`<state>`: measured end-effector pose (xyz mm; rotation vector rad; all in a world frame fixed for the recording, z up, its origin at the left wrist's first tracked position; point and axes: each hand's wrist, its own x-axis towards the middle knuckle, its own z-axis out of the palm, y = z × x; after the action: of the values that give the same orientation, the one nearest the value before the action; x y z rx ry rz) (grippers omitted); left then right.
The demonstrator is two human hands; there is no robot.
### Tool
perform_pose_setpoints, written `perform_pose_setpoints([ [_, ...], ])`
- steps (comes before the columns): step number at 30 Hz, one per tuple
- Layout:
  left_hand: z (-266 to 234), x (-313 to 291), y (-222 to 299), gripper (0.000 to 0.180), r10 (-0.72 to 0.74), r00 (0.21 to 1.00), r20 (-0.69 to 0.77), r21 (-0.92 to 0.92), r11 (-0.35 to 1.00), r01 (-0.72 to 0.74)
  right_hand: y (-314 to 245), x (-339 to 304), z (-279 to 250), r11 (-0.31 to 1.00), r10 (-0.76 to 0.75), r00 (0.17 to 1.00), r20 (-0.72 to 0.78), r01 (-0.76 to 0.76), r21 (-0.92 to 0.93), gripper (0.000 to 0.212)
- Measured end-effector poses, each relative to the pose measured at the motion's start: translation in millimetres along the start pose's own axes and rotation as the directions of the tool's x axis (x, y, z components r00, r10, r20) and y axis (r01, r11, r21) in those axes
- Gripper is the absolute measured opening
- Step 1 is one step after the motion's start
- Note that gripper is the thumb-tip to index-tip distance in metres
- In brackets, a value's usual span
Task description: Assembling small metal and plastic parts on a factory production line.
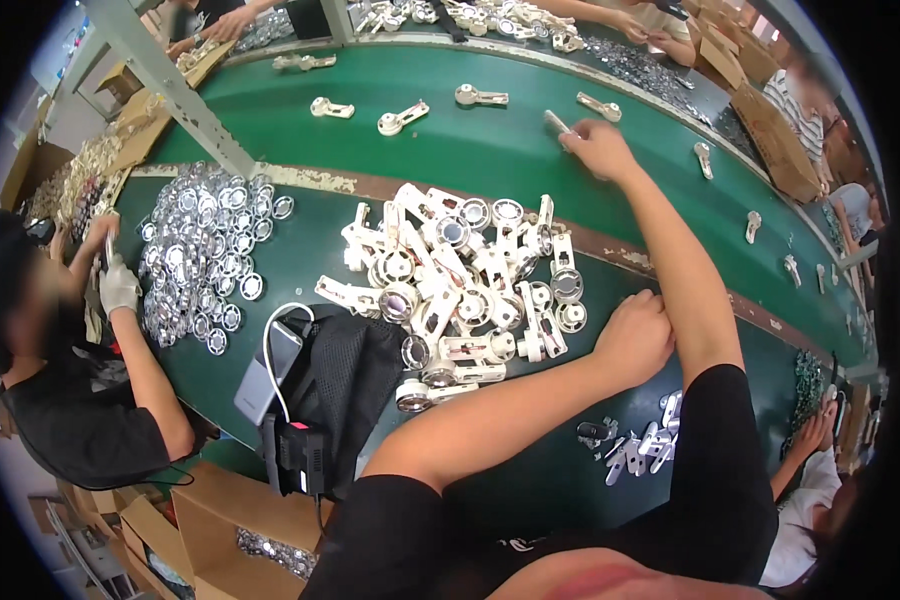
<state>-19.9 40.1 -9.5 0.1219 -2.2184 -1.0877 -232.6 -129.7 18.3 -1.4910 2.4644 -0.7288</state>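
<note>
My right hand [602, 150] reaches out over the green conveyor belt [450, 145]. Its fingers are closed on a slim, pale handle-shaped part [558, 122], seen mostly edge-on. Near the right side of the pile, my left hand [635, 340] is curled, partly beside my right forearm, and whatever its fingers hold is hidden. Between my left arm and the belt lies a heap of white handle-shaped parts with round heads [460, 290], some with metallic rings and thin wires showing.
Similar white parts [402, 118] lie spaced along the belt. Silver round pieces [200, 250] are heaped at left, near a co-worker's gloved hand [120, 285]. A black bag [350, 360] and a power bank [270, 370] sit nearby. Silver handle covers [650, 445] lie at right. A metal post [185, 100] stands at the belt.
</note>
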Motion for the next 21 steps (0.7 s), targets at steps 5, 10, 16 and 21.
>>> perform_pose_setpoints([
  [5, -1.5, -1.6, -1.8, 0.018, 0.001, 0.999, 0.049, 0.039, 0.999, -0.003, -9.1, -19.9, 3.4, 0.979, -0.193, 0.981, -0.002, 0.193, 0.067, 0.042],
  [10, 2.4, -0.8, -2.2, 0.019, 0.018, 0.999, 0.035, 0.049, 0.999, -0.02, -4.3, -28.1, 7.1, 0.967, -0.253, 0.967, -0.029, 0.253, 0.011, 0.04],
  [16, -0.5, -0.1, -2.3, 0.015, 0.038, 0.999, 0.032, 0.054, 0.998, -0.04, -22.8, -12.2, 3.1, 0.987, -0.147, 0.989, 0.004, 0.147, -0.07, 0.035],
  [21, 16.4, -1.1, -5.7, 0.018, -0.1, 0.994, 0.031, -0.023, 0.995, 0.101, -49.1, 38.5, 20.1, 0.962, -0.231, 0.973, 0.0, 0.229, -0.148, 0.051],
])
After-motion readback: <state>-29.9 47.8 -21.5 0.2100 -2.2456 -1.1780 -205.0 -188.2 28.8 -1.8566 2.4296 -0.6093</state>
